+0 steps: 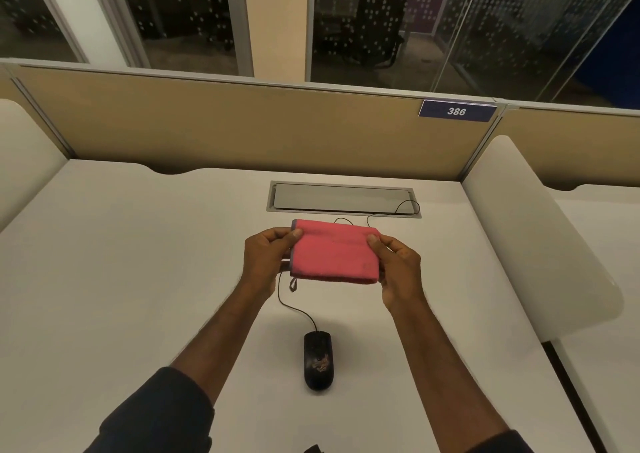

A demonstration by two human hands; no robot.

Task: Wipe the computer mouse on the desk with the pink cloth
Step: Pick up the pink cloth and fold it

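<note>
My left hand (266, 258) and right hand (398, 269) pinch the folded pink cloth (334, 253) by its ends, mid-frame above the desk (138, 262). I should keep it folded and lower it onto the black wired mouse (318, 361), lower centre. Partition tag (456, 111), upper right, reads 386

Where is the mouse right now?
In the head view, the black mouse lies on the white desk between the person's forearms, nearer the viewer than the pink cloth.
</note>
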